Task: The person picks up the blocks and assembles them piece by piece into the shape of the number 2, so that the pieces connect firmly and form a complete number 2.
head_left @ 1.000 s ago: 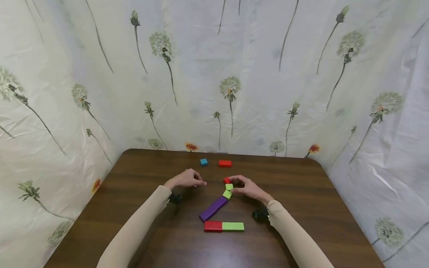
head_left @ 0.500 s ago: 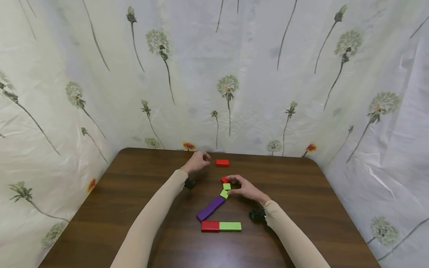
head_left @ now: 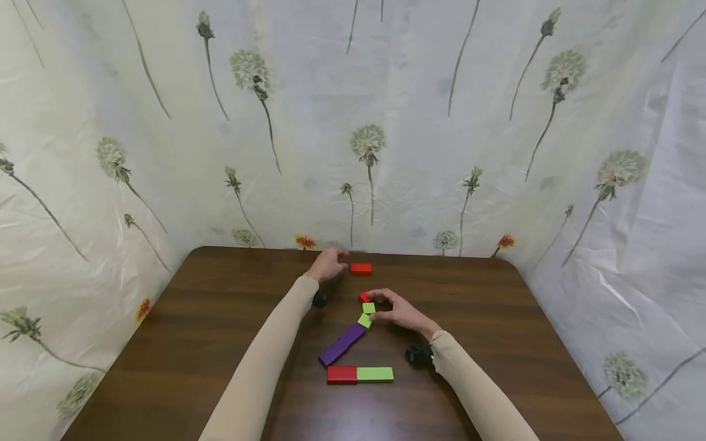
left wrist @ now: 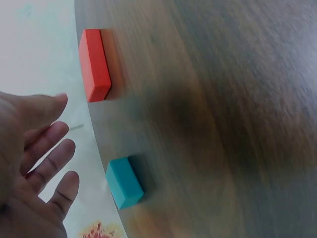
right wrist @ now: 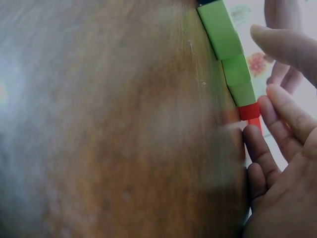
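Note:
My left hand [head_left: 329, 263] is over the table's far edge with loosely bent fingers and nothing in them. In the left wrist view, a blue block [left wrist: 124, 183] lies beside that hand, apart from the fingertips; the hand hides it in the head view. A red rectangular block [head_left: 361, 269] lies just right of the hand. My right hand [head_left: 401, 311] rests around the upper end of a line of blocks, index finger at a small red block [head_left: 364, 296], thumb near two light green cubes [head_left: 368, 308]. In the right wrist view the thumb appears apart from the green blocks [right wrist: 220, 29].
Purple blocks [head_left: 342, 345] continue the line diagonally down to the left. Below them, a red block [head_left: 342, 375] and a light green block [head_left: 375, 375] lie end to end. Behind the brown wooden table [head_left: 469, 288] hangs a flower-patterned cloth [head_left: 309, 122].
My left hand has moved forward and right to the far edge, covering the blue block from the head view. My right hand stays by the small red and green blocks. The head view has shifted slightly.

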`<state>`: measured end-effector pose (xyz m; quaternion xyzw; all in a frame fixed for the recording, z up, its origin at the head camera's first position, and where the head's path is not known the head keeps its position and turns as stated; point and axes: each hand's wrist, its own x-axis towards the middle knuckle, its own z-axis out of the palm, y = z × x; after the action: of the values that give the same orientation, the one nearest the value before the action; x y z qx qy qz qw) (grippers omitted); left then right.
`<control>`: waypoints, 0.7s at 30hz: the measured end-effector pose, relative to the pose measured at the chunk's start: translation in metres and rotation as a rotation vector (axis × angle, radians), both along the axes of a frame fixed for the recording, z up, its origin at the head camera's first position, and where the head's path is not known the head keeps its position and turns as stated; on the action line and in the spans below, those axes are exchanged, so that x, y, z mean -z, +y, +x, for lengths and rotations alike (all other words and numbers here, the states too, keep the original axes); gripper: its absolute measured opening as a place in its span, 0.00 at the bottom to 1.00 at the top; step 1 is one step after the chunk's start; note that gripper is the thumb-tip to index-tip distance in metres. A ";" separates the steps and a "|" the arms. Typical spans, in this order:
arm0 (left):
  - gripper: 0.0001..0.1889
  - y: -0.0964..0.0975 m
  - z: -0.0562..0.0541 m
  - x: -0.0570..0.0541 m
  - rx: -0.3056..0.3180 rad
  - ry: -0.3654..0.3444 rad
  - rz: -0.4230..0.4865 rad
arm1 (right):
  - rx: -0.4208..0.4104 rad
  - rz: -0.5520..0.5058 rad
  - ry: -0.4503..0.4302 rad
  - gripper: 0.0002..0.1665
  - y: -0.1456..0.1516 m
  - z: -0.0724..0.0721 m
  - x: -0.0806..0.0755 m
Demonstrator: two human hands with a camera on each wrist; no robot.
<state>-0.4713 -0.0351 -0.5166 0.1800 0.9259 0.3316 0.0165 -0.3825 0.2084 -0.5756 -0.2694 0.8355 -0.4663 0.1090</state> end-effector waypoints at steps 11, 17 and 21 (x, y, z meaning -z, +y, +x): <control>0.21 0.016 -0.002 0.001 0.042 0.021 -0.153 | 0.007 0.015 -0.003 0.32 0.000 0.002 -0.004; 0.19 0.020 -0.005 0.008 0.041 0.070 -0.276 | 0.000 -0.016 0.006 0.31 -0.001 0.001 -0.001; 0.19 0.022 -0.004 0.011 0.042 0.090 -0.303 | 0.000 -0.024 0.010 0.31 0.000 0.001 0.000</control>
<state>-0.4750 -0.0134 -0.5272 0.2096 0.9611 0.1794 0.0088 -0.3817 0.2083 -0.5759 -0.2732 0.8303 -0.4751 0.1016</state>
